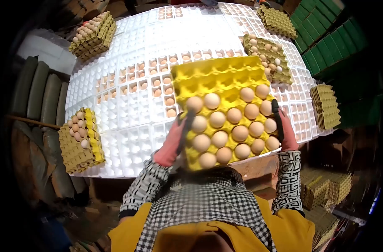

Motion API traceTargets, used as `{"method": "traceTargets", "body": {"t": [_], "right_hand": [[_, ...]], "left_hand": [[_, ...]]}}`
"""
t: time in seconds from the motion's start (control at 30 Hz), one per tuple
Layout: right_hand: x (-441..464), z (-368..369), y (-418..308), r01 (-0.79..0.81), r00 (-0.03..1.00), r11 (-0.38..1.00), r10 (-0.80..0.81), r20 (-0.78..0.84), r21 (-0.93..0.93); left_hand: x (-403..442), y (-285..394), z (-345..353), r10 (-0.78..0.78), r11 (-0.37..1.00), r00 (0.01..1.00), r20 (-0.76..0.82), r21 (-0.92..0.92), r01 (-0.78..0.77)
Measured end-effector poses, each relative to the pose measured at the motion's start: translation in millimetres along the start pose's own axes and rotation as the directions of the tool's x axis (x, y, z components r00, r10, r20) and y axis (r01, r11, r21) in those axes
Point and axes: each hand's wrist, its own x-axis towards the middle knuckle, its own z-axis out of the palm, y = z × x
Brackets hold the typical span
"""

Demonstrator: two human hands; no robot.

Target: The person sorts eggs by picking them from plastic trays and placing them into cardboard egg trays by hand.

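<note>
Mustard top (279, 222) and gingham apron (199, 199) sit closest, crisp checks over plain cloth. My left hand (168, 145) and right hand (288, 130), in pink-and-dark gloves, grip opposite edges of the yellow egg tray (218, 71), held above the white gridded trays (126, 157). Dark fingers press along its right rim; how they close underneath, I can't tell. Its smooth tan eggs (234, 115) crowd towards my body, so I judge that near side heavier: a dip or uneven lift could sag the thin, scalloped sheet and roll some out (shells forgive nothing). A low edge might also knock the pinkish eggs (170, 101) in the square white cells
</note>
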Motion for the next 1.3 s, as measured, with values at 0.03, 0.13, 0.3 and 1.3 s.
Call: {"method": "traceTargets", "body": {"t": [0.03, 0.13, 0.3, 1.3], "right_hand": [[6.0, -14.1, -6.9, 0.014, 1.0, 0.999, -0.015, 0.028, 0.032], [31.2, -57.5, 6.9, -0.043, 0.996, 0.999, 0.041, 0.084, 0.023], [72.2, -109.9, 32.8, 0.2, 0.976, 0.823, -0.12, 0.182, -0.532], [104.5, -61.3, -94.4, 0.089, 0.82, 0.993, -0.029, 0.572, -0.076]], "left_hand": [[14.8, 0.8, 23.0, -0.035, 0.998, 0.999, 0.007, 0.055, 0.034], [52.0, -15.3, 66.2, -0.156, 0.983, 0.987, 0.023, 0.098, 0.153], [53.4, 3.8, 68.9, -0.188, 0.779, 0.97, -0.156, 0.578, 0.244], [110.8, 64.2, 27.7, -0.157, 0.811, 0.969, 0.189, 0.585, 0.017]]}}
